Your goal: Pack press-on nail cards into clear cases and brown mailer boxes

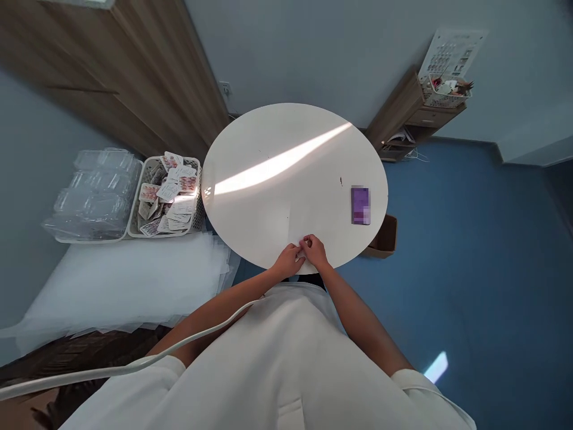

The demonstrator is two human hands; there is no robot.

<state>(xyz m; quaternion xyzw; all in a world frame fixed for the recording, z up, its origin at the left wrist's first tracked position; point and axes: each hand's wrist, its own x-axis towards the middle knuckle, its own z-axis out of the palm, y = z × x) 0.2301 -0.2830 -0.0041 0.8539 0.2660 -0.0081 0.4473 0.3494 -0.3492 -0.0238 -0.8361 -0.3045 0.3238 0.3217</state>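
Left hand [289,261] and right hand [314,251] meet at counter [250,221] six o'clock, can't tell if clamped; pale sheet [301,253] looks light, floppy, best pinched by edges.

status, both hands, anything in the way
Left hand, right hand close together, near edge of white oval table. Small pale piece between them, details unclear. Purple rectangular item clear of hands.

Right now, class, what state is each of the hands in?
Left hand: partly closed; any hold cannot be told.
Right hand: fingers curled; any hold unclear.
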